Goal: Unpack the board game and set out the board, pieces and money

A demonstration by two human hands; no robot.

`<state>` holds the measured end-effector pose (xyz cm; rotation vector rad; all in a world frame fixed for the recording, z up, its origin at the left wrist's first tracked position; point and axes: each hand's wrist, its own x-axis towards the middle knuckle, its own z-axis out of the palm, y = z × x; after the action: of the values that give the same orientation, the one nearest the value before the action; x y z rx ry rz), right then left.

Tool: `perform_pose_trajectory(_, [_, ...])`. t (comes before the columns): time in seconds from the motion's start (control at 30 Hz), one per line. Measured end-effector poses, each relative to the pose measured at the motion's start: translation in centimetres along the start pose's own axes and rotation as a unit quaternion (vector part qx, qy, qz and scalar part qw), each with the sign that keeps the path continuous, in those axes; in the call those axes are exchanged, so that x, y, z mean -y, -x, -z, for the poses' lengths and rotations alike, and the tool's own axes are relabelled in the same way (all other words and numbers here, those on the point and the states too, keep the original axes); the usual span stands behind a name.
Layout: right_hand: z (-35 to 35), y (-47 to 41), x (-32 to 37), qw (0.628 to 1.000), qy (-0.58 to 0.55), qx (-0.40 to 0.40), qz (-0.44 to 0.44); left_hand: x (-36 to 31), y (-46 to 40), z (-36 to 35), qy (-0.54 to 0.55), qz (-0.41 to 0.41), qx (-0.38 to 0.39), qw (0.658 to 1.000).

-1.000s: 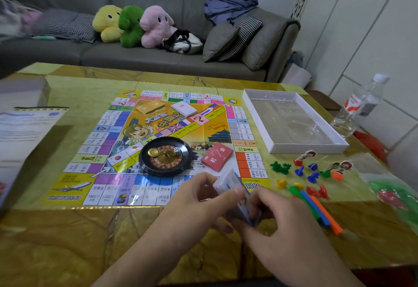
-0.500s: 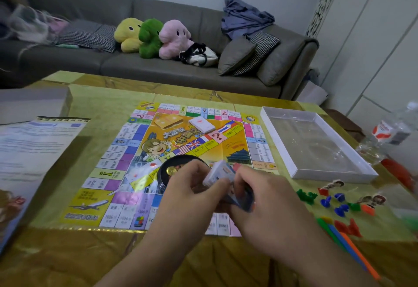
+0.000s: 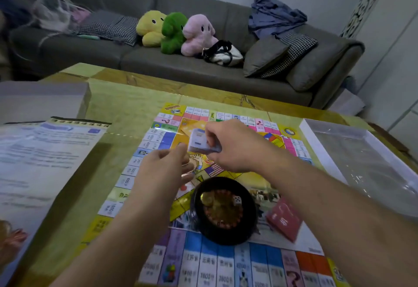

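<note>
The colourful game board (image 3: 144,151) lies flat on the yellow-green table (image 3: 126,108). My right hand (image 3: 235,146) grips a pale stack of play money (image 3: 200,142) above the board's middle. My left hand (image 3: 162,171) hovers just left of and below the stack, fingers loosely extended, holding nothing. A black roulette wheel (image 3: 224,210) with a white die in it sits on the board under my right forearm. A red card deck (image 3: 285,221) lies to its right.
The white box tray (image 3: 316,148) with a clear plastic insert stands at the right. A printed box lid (image 3: 45,157) lies at the left, with a grey box (image 3: 43,99) behind it. A grey sofa (image 3: 203,65) with plush toys runs behind the table.
Both hands have moved forward from the near edge out over the board's middle. My left hand has let go of the money stack, which my right hand alone now holds.
</note>
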<state>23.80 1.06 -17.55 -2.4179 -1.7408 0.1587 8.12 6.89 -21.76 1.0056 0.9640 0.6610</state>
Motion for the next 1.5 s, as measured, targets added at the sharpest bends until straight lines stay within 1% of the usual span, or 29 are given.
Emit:
perform_pose_trajectory(0.13, [-1.2,-3.7,-1.6,0.998,0.013,0.017,0.053,-0.8,-0.8,0.9,-0.008,-0.006,-0.056,0.998])
perform_pose_trajectory(0.2, [-2.4,-4.6,-1.8,0.996,0.026,0.043,0.071,-1.1,-0.7,1.1,-0.012,-0.010,-0.063,0.998])
perform_pose_trajectory(0.27, [-3.6,-4.9,-1.8,0.991,0.061,0.088,0.080,-1.2,-0.5,0.9,-0.012,-0.011,-0.062,0.998])
perform_pose_trajectory(0.33, [-4.2,-4.8,-1.8,0.985,0.110,0.095,0.093,-1.2,-0.3,0.6,-0.025,-0.011,-0.057,0.998])
perform_pose_trajectory(0.37, [-4.1,-4.3,-1.9,0.986,0.116,0.082,0.092,-1.1,0.0,0.4,-0.031,-0.010,-0.056,0.998])
perform_pose_trajectory(0.4, [-3.9,-3.8,-2.0,0.990,0.097,0.057,0.081,-1.0,0.1,0.4,-0.037,-0.013,-0.056,0.998])
perform_pose_trajectory(0.47, [-3.3,-1.7,-2.1,0.998,0.013,-0.044,0.046,-1.0,0.4,0.2,-0.048,-0.026,-0.058,0.997])
perform_pose_trajectory(0.53, [-3.0,1.7,-2.3,0.983,-0.078,-0.163,0.012,-1.1,1.2,0.0,-0.066,-0.043,-0.049,0.996])
perform_pose_trajectory(0.57, [-2.9,3.6,-2.5,0.972,-0.115,-0.204,-0.004,-1.0,1.5,-0.1,-0.082,-0.053,-0.039,0.994])
perform_pose_trajectory(0.6, [-2.8,5.9,-2.8,0.963,-0.140,-0.227,-0.022,-0.9,2.1,-0.3,-0.095,-0.064,-0.024,0.993])
perform_pose_trajectory(0.63, [-2.7,8.1,-3.0,0.959,-0.155,-0.233,-0.036,-0.7,2.5,-0.4,-0.107,-0.077,-0.003,0.991])
perform_pose_trajectory(0.7, [-2.4,13.0,-3.1,0.961,-0.163,-0.219,-0.052,-0.4,3.9,-1.2,-0.136,-0.098,0.048,0.985])
perform_pose_trajectory(0.77, [-2.5,17.9,-3.2,0.967,-0.157,-0.192,-0.065,0.3,5.5,-2.5,-0.189,-0.122,0.100,0.969])
perform_pose_trajectory(0.83, [-3.3,21.6,-3.4,0.973,-0.146,-0.161,-0.078,1.1,7.5,-3.5,-0.258,-0.158,0.146,0.942])
perform_pose_trajectory(0.93, [-3.9,26.9,-4.2,0.977,-0.144,-0.117,-0.109,3.3,11.5,-6.2,-0.347,-0.207,0.229,0.886])
perform_pose_trajectory(0.97, [-4.0,27.9,-4.2,0.976,-0.151,-0.106,-0.114,4.0,12.5,-6.8,-0.380,-0.227,0.249,0.861])
perform_pose_trajectory(1.03, [-3.8,29.8,-4.1,0.973,-0.168,-0.097,-0.122,5.4,14.5,-8.2,-0.436,-0.277,0.279,0.810])
perform_pose_trajectory(1.1, [-3.5,31.5,-4.3,0.969,-0.180,-0.096,-0.137,6.6,16.0,-9.5,-0.458,-0.310,0.293,0.780])
perform_pose_trajectory(1.2, [-3.0,34.1,-5.4,0.959,-0.193,-0.107,-0.180,8.2,17.5,-10.9,-0.457,-0.318,0.302,0.774])
perform_pose_trajectory(1.27, [-2.5,35.7,-6.8,0.943,-0.202,-0.128,-0.231,9.1,18.3,-11.6,-0.458,-0.312,0.308,0.773])
perform_pose_trajectory(1.33, [-2.1,36.8,-8.9,0.918,-0.197,-0.178,-0.295,9.9,18.8,-11.7,-0.467,-0.300,0.313,0.771])
perform_pose_trajectory(1.43, [-0.8,38.3,-13.1,0.871,-0.162,-0.288,-0.364,10.9,19.4,-11.7,-0.478,-0.293,0.320,0.764])
perform_pose_trajectory(1.5, [0.3,39.0,-16.1,0.857,-0.114,-0.310,-0.396,11.1,19.6,-11.7,-0.484,-0.293,0.322,0.759])
